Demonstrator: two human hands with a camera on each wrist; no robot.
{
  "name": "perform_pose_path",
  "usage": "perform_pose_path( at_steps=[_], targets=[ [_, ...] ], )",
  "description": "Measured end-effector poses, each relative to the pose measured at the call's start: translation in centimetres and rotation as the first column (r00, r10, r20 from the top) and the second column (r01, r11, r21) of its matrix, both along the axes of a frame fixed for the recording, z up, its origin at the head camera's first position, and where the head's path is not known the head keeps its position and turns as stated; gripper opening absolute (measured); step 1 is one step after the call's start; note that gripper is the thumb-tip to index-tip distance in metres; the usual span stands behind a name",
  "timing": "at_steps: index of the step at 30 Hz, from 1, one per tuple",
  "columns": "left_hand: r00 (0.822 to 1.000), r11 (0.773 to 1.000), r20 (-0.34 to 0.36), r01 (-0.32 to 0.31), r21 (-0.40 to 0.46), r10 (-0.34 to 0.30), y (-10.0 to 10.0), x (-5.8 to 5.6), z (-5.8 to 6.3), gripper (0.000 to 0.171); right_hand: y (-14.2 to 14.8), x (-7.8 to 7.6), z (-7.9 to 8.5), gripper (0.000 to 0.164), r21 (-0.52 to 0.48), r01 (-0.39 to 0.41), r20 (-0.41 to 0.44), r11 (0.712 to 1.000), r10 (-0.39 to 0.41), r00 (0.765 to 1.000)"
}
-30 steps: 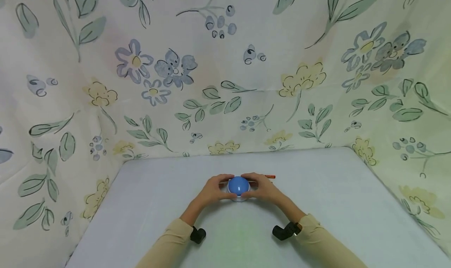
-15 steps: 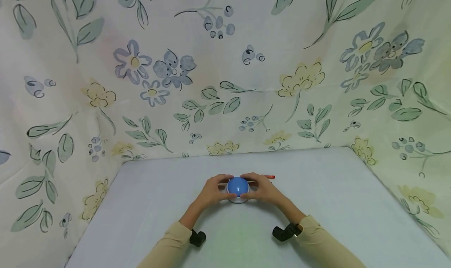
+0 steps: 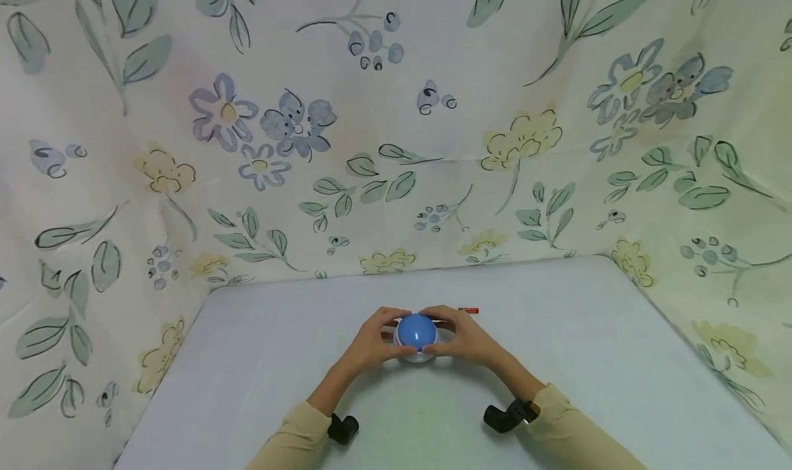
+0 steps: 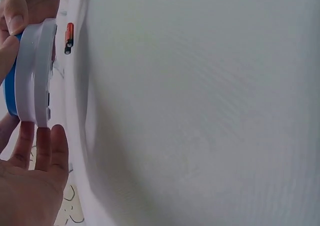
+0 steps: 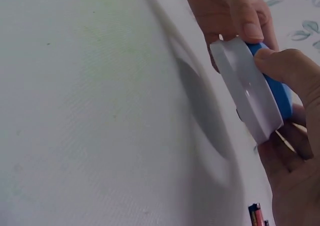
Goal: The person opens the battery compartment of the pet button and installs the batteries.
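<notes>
A round white push button with a blue domed top (image 3: 416, 331) is held between both hands above the white table. My left hand (image 3: 371, 339) grips its left side, thumb at the near edge and fingers on the far side. Opposite it, my right hand (image 3: 463, 338) grips the right side the same way. The white base (image 4: 34, 73) stands on edge in the left wrist view, with small dark feet on its underside. In the right wrist view the right thumb (image 5: 270, 61) presses on the blue rim (image 5: 281, 93).
Two small red-and-black batteries (image 4: 69, 36) lie on the table just beyond the hands; one battery (image 3: 468, 310) shows in the head view behind the right hand. The white table (image 3: 278, 360) meets a floral cloth (image 3: 346, 147) at the back and sides.
Both hands have drawn the push button slightly nearer to the body, keeping their grip. More of its blue top shows, and the head view has shifted a little.
</notes>
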State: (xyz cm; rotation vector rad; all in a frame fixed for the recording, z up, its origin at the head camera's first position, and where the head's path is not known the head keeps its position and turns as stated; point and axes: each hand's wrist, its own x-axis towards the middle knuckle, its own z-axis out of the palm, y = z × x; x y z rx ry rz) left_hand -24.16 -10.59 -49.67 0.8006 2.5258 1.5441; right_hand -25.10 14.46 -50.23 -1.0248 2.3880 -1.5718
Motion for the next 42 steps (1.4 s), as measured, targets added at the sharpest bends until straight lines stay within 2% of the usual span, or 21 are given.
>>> perform_pose_path(
  at_steps=[7,17,28,37,42],
  targets=[
    [1.000,0.999,0.012,0.018,0.039,-0.019,-0.1,0.2,0.4,0.065,0.0,0.3,0.1,0.066,-0.026,-0.007,-0.004,1.000,0.007,1.000],
    [0.999,0.995,0.036,0.001,0.103,-0.005,-0.4,0.0,0.8,0.062,0.4,0.4,-0.2,0.072,-0.060,0.004,0.008,0.998,-0.003,1.000],
    [0.999,0.998,0.029,0.021,0.054,-0.022,0.0,0.3,1.4,0.072,0.4,0.7,0.1,0.067,-0.084,0.034,-0.001,0.996,-0.034,0.999],
    [0.998,0.998,-0.050,0.022,-0.061,-0.025,0.4,0.7,2.1,0.074,0.6,1.1,0.1,0.067,-0.112,0.038,-0.004,0.993,-0.039,0.999],
    [0.998,1.000,-0.060,0.006,-0.026,-0.008,0.4,0.7,1.9,0.072,0.8,1.2,0.1,0.067,-0.095,0.042,0.003,0.995,-0.042,0.999]
  ],
)
